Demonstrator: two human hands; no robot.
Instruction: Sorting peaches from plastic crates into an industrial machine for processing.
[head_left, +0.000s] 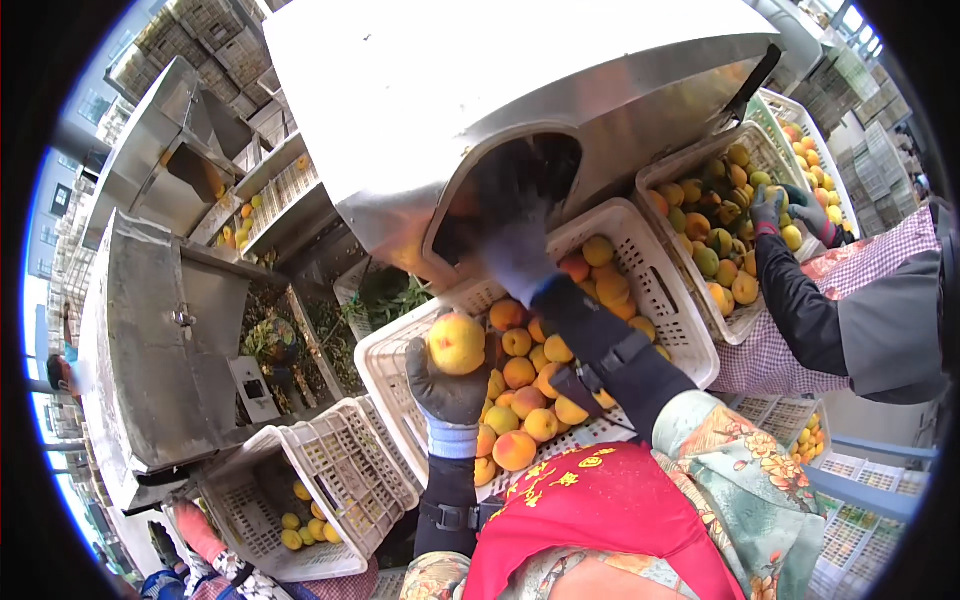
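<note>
My left hand (442, 388), in a dark-palmed glove with a pale blue cuff, is closed around a large yellow peach (457, 343) with a pink blush. It holds the peach over the left end of a white plastic crate (385, 372). Orange and yellow peaches (519, 373) fill much of that crate. My right hand (515, 245) reaches across the crate into the dark opening (548, 165) of a metal machine. Shadow and motion blur hide its fingers and anything in them.
A rounded metal housing (420, 90) rises right behind the crate. At right, a co-worker's gloved hands (785, 210) are over another crate (668, 180) of peaches. A tilted crate (330, 480) with a few fruits stands lower left, beside a metal chute (150, 340).
</note>
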